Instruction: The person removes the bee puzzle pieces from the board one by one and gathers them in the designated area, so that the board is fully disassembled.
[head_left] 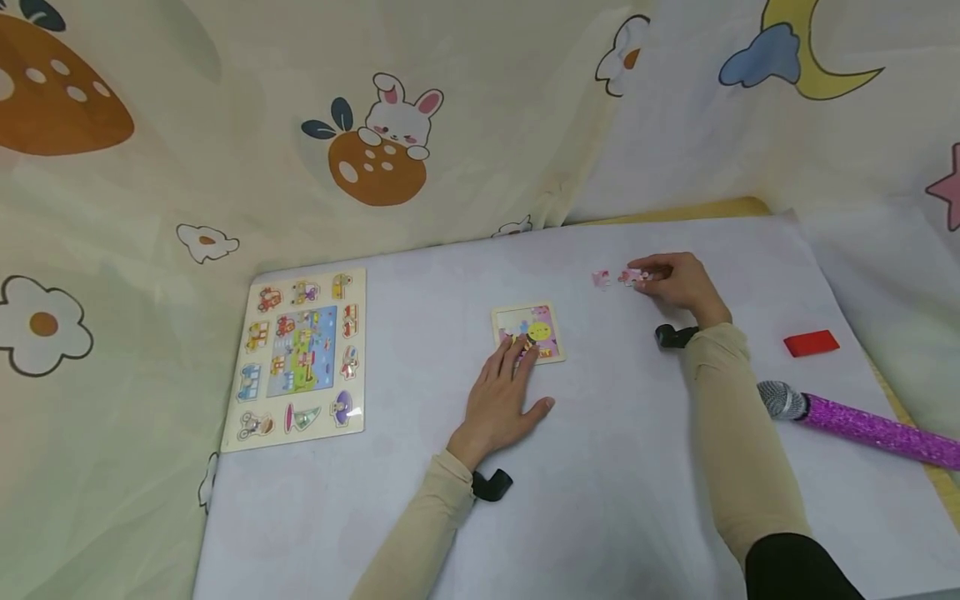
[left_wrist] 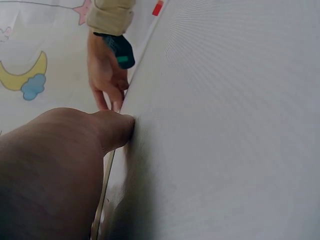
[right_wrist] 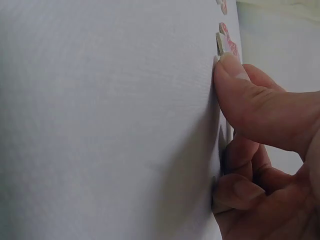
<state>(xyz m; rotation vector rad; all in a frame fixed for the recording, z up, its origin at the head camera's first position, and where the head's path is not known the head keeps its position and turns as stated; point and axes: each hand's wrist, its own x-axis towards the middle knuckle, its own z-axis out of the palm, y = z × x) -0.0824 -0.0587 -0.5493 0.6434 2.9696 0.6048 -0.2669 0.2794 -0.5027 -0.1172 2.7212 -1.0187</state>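
My left hand (head_left: 501,408) lies with its fingers stretched out and its fingertips on the lower edge of a small square puzzle board (head_left: 557,360). A yellow round shape on pink shows on the board, and its upper left part is pale. Farther right, my right hand (head_left: 678,283) pinches a pink jigsaw piece (head_left: 632,277) between thumb and fingers, low at the tabletop. The right wrist view shows this piece (right_wrist: 227,42) at the thumb tip. Another pink piece (head_left: 601,279) lies just left of it.
A larger wooden puzzle board (head_left: 352,350) with vehicle pictures lies at the left of the white-covered table. Right of my right arm are a red block (head_left: 812,343) and a microphone with a glittery purple handle (head_left: 877,425). A patterned cloth (head_left: 487,125) hangs behind the table.
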